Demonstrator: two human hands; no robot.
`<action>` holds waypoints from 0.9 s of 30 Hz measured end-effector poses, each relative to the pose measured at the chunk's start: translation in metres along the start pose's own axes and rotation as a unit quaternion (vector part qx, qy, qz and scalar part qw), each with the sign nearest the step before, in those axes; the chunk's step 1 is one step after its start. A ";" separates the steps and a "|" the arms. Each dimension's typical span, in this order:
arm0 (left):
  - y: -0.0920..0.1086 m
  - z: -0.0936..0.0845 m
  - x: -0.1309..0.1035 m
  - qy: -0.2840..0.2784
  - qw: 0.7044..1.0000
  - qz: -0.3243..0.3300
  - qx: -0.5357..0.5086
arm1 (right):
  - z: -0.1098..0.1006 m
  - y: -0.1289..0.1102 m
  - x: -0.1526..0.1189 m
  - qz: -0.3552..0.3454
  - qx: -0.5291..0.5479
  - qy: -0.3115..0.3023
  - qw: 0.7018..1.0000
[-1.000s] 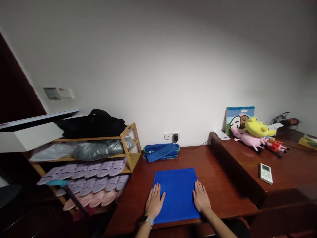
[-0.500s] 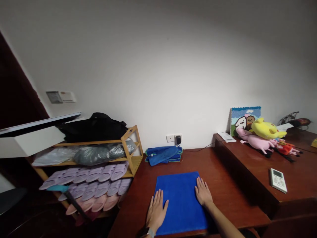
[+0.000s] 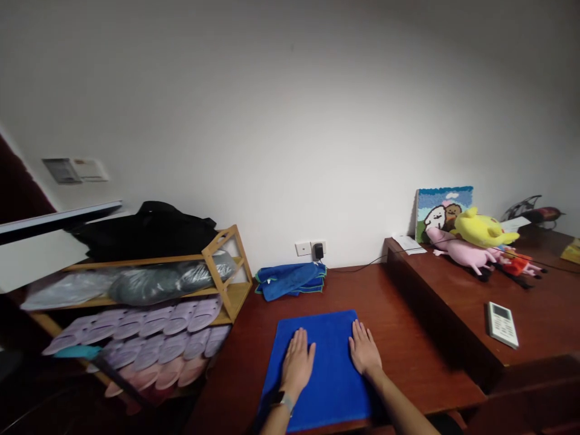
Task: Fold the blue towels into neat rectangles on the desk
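Observation:
A blue cloth (image 3: 330, 374) lies spread flat on the brown wooden table (image 3: 408, 338). My left hand (image 3: 298, 362) rests palm down on the left part of the cloth, its fingers stretched forward and a watch on the wrist. On the cloth's right edge lies my right hand (image 3: 365, 350), also palm down with the fingers extended. Neither hand grips anything. Behind, near the wall, sits a loosely folded pile of blue cloths (image 3: 290, 280) with green edging.
A wooden rack (image 3: 235, 296) with slippers (image 3: 174, 320) and a black bag (image 3: 149, 232) stands left. On the higher right desk (image 3: 462, 296) are plush toys (image 3: 483, 229), a picture (image 3: 441, 208) and a white remote (image 3: 502, 324). A plugged adapter (image 3: 318, 251) has a trailing cable.
My left hand has moved from the cloth's left edge inward and forward onto the cloth. My right hand stays near the right edge. The view has shifted slightly to the right.

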State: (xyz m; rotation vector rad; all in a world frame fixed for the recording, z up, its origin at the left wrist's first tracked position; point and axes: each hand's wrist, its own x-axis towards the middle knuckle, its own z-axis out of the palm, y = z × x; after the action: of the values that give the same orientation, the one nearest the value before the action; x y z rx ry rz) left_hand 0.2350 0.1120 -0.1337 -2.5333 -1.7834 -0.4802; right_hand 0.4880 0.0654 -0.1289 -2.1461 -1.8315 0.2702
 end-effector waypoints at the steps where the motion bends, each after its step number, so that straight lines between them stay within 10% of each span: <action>1: 0.019 0.004 0.006 -0.010 0.999 0.043 -0.014 | 0.001 0.000 0.000 0.000 0.000 0.001 1.000; 7: 0.080 0.019 0.023 -0.070 0.993 0.093 -0.034 | 0.002 0.001 0.002 0.000 -0.010 -0.008 1.000; 17: -0.067 -0.015 0.010 -0.061 0.994 -0.085 0.044 | -0.006 -0.004 -0.001 0.012 -0.023 -0.025 0.999; 27: -0.083 0.000 0.002 -0.023 0.996 -0.074 0.031 | -0.014 -0.009 0.037 0.018 -0.017 -0.027 0.999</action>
State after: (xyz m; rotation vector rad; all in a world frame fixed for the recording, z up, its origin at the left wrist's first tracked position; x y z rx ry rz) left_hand 0.1595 0.1429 -0.1468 -2.4006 -1.9790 -0.3657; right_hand 0.4899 0.1013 -0.1110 -2.2187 -1.8407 0.3105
